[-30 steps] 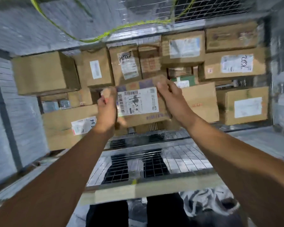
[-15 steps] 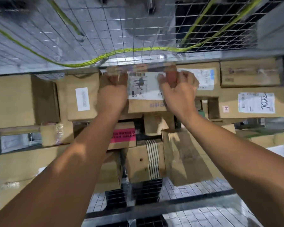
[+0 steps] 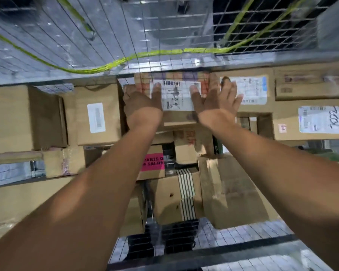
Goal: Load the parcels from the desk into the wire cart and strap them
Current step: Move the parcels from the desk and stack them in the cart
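Pressing flat, fingers straight and slightly spread, with left hand point(image 3: 143, 100) and right hand point(image 3: 215, 102) on a labelled cardboard parcel point(image 3: 176, 93), lodged in the top row of stacked boxes against the wire cart's mesh wall point(image 3: 67, 42), just below a yellow-green strap point(image 3: 110, 65).

Both bare arms reach forward from the lower corners of the view and draw together toward the middle. The left hand point(image 3: 143, 100) shows its back, with the fingers stretched upward and close together; blur softens the fingertips. The right hand point(image 3: 216, 100) sits level with it, near but apart. Its back is also toward the camera, the fingers straight and fanned, the thumb on the inner side. Both wrists run nearly straight.
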A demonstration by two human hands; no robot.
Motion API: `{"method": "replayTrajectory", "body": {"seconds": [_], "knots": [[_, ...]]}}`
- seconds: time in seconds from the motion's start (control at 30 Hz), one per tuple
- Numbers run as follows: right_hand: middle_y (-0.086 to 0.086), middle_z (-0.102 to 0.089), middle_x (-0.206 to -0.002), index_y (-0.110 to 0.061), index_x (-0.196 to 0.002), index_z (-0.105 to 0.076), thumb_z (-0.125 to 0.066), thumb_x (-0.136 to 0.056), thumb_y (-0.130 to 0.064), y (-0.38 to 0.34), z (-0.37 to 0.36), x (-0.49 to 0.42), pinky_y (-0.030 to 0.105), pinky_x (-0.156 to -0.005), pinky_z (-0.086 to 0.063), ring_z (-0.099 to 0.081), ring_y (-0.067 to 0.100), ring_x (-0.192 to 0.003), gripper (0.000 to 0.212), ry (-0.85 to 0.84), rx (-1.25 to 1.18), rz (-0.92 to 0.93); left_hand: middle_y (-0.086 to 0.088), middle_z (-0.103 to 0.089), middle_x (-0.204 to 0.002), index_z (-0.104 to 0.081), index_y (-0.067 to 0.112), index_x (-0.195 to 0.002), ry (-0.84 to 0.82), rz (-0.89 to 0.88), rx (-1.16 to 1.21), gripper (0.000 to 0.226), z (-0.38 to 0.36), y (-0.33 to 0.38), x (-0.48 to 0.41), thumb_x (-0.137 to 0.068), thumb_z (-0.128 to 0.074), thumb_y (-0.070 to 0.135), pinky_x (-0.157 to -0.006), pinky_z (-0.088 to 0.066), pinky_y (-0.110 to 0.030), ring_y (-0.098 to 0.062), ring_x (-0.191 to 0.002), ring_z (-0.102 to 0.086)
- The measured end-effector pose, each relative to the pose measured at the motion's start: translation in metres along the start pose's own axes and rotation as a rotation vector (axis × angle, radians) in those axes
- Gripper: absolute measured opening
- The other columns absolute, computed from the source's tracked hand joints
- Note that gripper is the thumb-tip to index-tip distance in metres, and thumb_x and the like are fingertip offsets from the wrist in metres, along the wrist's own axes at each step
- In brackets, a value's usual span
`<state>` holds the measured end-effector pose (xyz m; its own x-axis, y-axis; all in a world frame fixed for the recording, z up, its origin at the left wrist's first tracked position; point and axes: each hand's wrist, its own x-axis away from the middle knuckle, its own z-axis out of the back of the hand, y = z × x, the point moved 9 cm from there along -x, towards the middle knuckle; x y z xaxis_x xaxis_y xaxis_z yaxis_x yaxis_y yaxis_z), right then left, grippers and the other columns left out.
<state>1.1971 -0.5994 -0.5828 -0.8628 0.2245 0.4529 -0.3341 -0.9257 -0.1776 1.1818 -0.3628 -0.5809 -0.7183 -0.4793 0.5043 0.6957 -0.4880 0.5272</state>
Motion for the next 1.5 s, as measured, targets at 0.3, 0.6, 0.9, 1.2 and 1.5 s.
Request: {"method": "replayTrajectory", "body": {"seconds": [0.3,0.6,0.9,1.2,1.5], "knots": [[0.017,-0.03,-0.165,-0.033,-0.164,-0.019,-0.022,-0.095,-0.08,0.014,0.102,0.127,0.058,-0.123,-0.026,-0.024,0.035,-0.155,0.084,-0.074,-0.171,0.06,-0.006,-0.068,-0.128,-0.055,0.015,-0.126,-0.156,-0.108,0.234,0.05,0.103,0.034,0.104,-0.098,-0.059,0.056,-0.096,-0.053,-0.036,-0.024,-0.118,-0.065],[0.018,-0.059,-0.14,-0.006,-0.145,-0.056,-0.057,-0.101,-0.048,0.09,0.27,0.399,0.046,-0.111,-0.041,-0.053,0.037,-0.131,0.06,0.103,-0.301,-0.207,-0.008,-0.059,-0.147,-0.061,0.024,-0.142,-0.537,-0.731,-0.488,0.055,0.154,0.117,0.356,-0.097,-0.06,0.056,-0.116,-0.033,-0.041,-0.03,-0.138,-0.046],[0.018,-0.047,-0.155,-0.016,-0.154,-0.047,-0.059,-0.1,-0.05,0.166,0.299,0.645,0.043,-0.119,-0.029,-0.04,0.034,-0.146,0.065,0.312,-0.369,-0.705,-0.006,-0.055,-0.151,-0.057,0.03,-0.146,-0.743,-1.273,-0.634,0.076,0.173,0.148,0.566,-0.09,-0.038,0.078,-0.12,-0.025,-0.053,-0.039,-0.144,-0.04],[0.011,-0.036,-0.165,-0.024,-0.161,-0.036,-0.049,-0.103,-0.057,0.218,0.268,0.932,0.05,-0.124,-0.023,-0.03,0.028,-0.154,0.068,0.699,-0.61,-1.349,0.004,-0.044,-0.16,-0.048,0.035,-0.15,-1.145,-1.794,-0.817,0.098,0.183,0.101,0.831,-0.074,-0.022,0.091,-0.124,-0.021,-0.052,-0.03,-0.152,-0.028],[0.005,-0.018,-0.172,-0.031,-0.161,-0.034,-0.049,-0.101,-0.061,0.184,0.163,1.217,0.052,-0.127,-0.013,-0.013,0.023,-0.159,0.068,1.109,-0.795,-1.904,-0.004,-0.044,-0.161,-0.044,0.029,-0.155,-1.55,-2.248,-0.844,0.079,0.208,-0.068,1.12,-0.092,-0.043,0.077,-0.123,-0.026,-0.052,-0.029,-0.151,-0.032]]}}
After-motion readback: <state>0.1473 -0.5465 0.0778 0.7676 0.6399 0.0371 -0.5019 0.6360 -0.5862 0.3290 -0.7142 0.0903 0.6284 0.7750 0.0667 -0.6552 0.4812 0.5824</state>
